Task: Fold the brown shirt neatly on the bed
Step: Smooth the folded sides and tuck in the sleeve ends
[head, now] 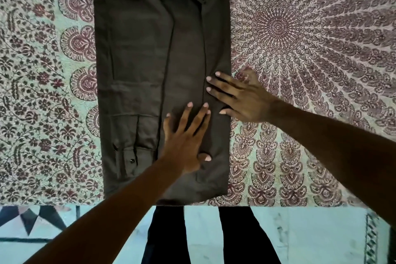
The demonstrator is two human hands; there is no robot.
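1. Hands both lie flat on the cloth, neither one gripping anything.
2. The brown shirt [132,60] is spread on the bed [321,156] as a long narrow strip, running from the near edge of the mattress away to the far side, roughly in the middle of the scene.
3. At the far end, more of the same brown cloth stretches off to the left, wider than the strip.
4. The left hand [184,146] rests palm down on the near half of the strip, its fingers [186,118] straight, spread and pointing far, the thumb out to the right.
5. The right hand [242,96] comes in from the right. Its straight fingers press on the right edge of the shirt, while the palm sits over the printed sheet [310,38] just beside it.
6. The two hands are near each other; their fingertips come close, though I cannot tell if they touch.
7. Along the left side of the strip lies a folded sleeve with its cuff [126,152] towards the near end, a small dark button [132,160] showing on it.
8. The sheet has a round radiating pattern on the right and flowers on the left.
9. Below the bed edge, dark trousers [167,238] stand on a pale patterned floor [300,231].
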